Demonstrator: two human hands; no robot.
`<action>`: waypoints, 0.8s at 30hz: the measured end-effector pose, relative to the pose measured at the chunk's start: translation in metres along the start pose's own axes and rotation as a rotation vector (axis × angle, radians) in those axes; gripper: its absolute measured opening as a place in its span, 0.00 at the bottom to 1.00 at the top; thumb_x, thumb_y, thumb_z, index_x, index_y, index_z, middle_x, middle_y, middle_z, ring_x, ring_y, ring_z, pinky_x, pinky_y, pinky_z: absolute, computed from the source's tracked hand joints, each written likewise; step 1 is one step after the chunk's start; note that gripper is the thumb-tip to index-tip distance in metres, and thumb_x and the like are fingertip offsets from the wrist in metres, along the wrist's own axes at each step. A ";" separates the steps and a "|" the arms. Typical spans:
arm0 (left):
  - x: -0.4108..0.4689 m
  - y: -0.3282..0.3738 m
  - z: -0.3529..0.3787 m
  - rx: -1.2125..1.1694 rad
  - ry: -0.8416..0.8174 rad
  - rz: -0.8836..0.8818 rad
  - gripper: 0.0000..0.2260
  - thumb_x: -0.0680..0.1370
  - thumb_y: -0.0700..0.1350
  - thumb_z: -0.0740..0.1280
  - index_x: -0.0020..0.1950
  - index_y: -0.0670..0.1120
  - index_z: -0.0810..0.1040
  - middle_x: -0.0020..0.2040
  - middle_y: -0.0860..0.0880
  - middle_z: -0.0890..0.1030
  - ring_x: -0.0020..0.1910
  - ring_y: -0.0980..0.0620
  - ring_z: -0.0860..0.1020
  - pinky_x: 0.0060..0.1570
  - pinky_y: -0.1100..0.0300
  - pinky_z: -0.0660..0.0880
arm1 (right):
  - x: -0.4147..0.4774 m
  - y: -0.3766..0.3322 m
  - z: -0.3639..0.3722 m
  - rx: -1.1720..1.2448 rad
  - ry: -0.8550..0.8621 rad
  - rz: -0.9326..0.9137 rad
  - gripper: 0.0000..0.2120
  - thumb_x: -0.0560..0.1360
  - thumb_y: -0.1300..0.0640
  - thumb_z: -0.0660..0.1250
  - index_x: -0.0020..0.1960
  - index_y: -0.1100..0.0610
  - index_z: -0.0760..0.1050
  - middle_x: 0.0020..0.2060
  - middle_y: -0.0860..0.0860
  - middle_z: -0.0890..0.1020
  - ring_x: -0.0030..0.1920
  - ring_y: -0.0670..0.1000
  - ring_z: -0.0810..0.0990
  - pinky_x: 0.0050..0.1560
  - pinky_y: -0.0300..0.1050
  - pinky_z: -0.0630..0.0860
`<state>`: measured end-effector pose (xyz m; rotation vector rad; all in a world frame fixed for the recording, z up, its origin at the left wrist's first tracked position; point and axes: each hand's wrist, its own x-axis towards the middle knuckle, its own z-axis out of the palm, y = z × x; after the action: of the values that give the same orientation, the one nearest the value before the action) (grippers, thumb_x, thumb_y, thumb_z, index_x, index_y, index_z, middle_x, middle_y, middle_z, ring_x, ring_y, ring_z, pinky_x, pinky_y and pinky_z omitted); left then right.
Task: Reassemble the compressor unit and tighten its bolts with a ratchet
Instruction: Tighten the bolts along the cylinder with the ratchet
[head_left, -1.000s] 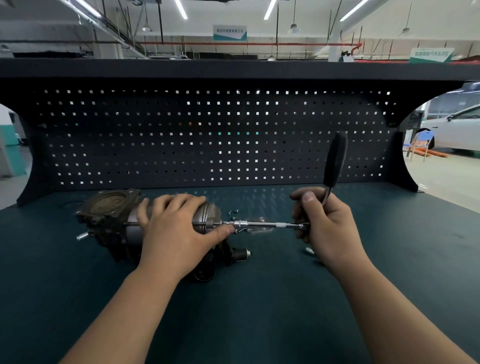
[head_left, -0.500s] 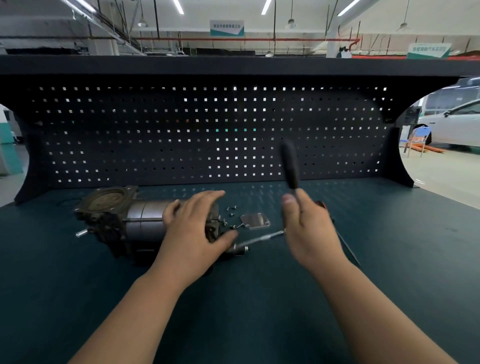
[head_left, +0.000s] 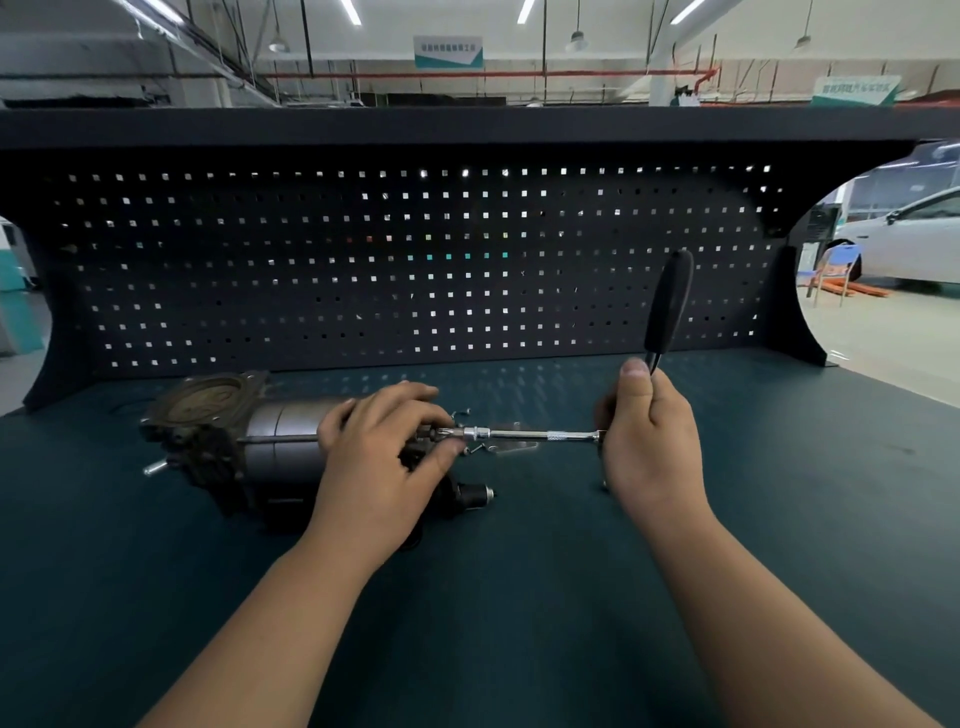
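**A:** Well, nearest, the right hand (head_left: 649, 447) is wrapped round the ratchet (head_left: 667, 306) just above its head, thumb up. The left hand (head_left: 379, 457) curls over the right end of the compressor unit (head_left: 275, 441), which lies on its side on the bench mat (head_left: 519, 597).

**B:** Is the bit seated?

**A:** Probably, though fingers hide the tip. I'd hold the knurled chrome extension bar (head_left: 540, 434) level and swing short arcs, bracing the smooth grey cylinder against rolling.

**B:** And behind?

**A:** Small loose bolts (head_left: 460, 413), a flat metal plate (head_left: 514, 446), then the perforated black pegboard (head_left: 415, 260).
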<state>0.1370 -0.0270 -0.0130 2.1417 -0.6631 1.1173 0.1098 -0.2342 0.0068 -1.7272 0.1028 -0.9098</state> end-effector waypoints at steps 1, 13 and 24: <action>0.000 0.000 0.000 0.002 -0.009 -0.009 0.07 0.71 0.53 0.68 0.47 0.60 0.75 0.56 0.70 0.70 0.60 0.79 0.59 0.63 0.70 0.47 | 0.000 0.000 0.001 -0.011 -0.001 0.002 0.21 0.83 0.47 0.50 0.36 0.56 0.67 0.28 0.47 0.73 0.26 0.44 0.68 0.32 0.44 0.69; 0.000 -0.001 -0.002 -0.041 -0.027 -0.006 0.12 0.71 0.44 0.75 0.44 0.60 0.77 0.56 0.69 0.71 0.60 0.82 0.55 0.62 0.58 0.52 | 0.004 0.009 0.007 -0.056 -0.021 -0.069 0.20 0.82 0.48 0.50 0.36 0.56 0.67 0.29 0.47 0.72 0.28 0.42 0.69 0.31 0.39 0.67; 0.003 -0.001 0.002 0.006 -0.005 -0.024 0.03 0.72 0.52 0.68 0.44 0.57 0.80 0.55 0.63 0.73 0.56 0.70 0.64 0.62 0.61 0.52 | 0.009 0.012 -0.012 0.071 -0.383 0.009 0.12 0.67 0.53 0.58 0.41 0.36 0.73 0.37 0.40 0.76 0.38 0.45 0.74 0.45 0.42 0.70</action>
<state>0.1405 -0.0278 -0.0112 2.1531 -0.6355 1.1032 0.1132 -0.2528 0.0023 -1.8017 -0.1725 -0.5553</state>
